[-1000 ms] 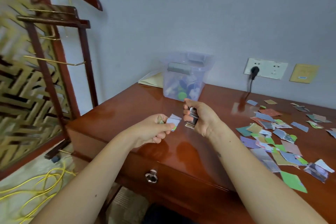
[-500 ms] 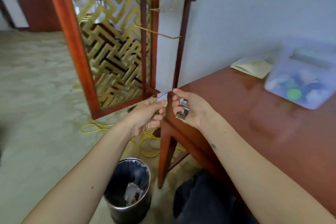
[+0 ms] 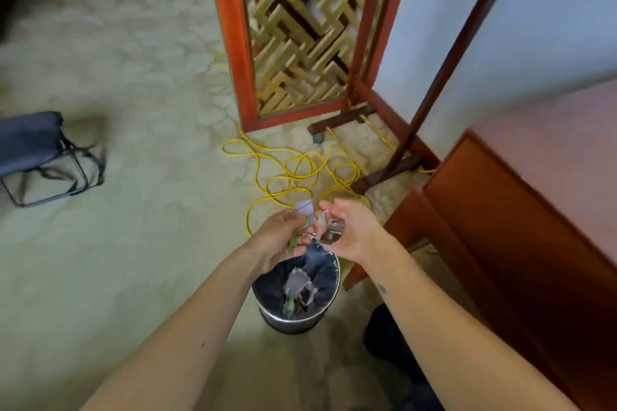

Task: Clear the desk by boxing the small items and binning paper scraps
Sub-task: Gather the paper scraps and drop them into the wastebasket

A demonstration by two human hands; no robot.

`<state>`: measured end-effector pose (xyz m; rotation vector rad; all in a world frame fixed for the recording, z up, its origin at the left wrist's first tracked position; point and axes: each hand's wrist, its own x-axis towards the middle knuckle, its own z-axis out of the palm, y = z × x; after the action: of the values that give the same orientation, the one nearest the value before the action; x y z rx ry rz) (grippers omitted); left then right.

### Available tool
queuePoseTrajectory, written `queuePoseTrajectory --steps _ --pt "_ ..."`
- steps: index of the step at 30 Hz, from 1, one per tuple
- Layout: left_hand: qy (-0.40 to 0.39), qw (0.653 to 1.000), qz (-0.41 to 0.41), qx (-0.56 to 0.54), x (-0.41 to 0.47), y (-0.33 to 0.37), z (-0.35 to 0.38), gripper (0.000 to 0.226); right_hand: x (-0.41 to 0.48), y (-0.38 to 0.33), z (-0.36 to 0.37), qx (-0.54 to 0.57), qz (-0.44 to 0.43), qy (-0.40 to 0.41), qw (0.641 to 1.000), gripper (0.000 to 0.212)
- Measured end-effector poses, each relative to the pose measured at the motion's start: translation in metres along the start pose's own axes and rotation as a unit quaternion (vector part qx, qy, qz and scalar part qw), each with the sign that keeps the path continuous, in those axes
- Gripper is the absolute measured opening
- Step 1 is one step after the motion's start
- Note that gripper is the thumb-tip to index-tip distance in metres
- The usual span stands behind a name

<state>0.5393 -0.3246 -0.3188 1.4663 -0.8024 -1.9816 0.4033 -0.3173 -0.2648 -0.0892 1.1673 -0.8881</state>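
Paper scraps (image 3: 305, 209), pale lavender and white, stick up from the left hand (image 3: 280, 237), whose fingers pinch them together with a small greenish item too blurred to name. Just beside it, almost touching, the right hand (image 3: 354, 227) has its fingers curled round a silvery metal clip (image 3: 331, 233), with a pinkish scrap showing above it. Both hands hang over the open mouth of a round metal waste bin (image 3: 290, 324) with a dark liner, where torn pieces (image 3: 297, 280) already lie. The bin stands on pale patterned carpet (image 3: 117, 77) next to the corner leg of the reddish wooden desk (image 3: 534, 210). Beyond, a yellow cable (image 3: 290, 170) loops across the floor before a gold lattice screen (image 3: 293, 27), and a dark folding stool (image 3: 36, 150) sits well apart at the left.
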Motion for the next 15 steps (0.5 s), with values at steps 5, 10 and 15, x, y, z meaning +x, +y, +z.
queuePoseTrajectory --steps 5,10,15 --pt "-0.008 0.995 -0.101 -0.011 0.027 -0.036 -0.013 0.019 0.048 0.03 -0.02 -0.005 0.053 0.088 0.995 0.054" --pt "0.005 0.984 -0.175 -0.039 0.048 -0.062 -0.024 0.052 0.068 0.046 -0.029 0.008 0.118 0.056 0.991 0.055" --pt "0.038 0.969 -0.236 -0.059 0.039 -0.057 -0.017 0.076 0.078 0.052 -0.037 -0.061 0.152 0.089 0.982 0.084"
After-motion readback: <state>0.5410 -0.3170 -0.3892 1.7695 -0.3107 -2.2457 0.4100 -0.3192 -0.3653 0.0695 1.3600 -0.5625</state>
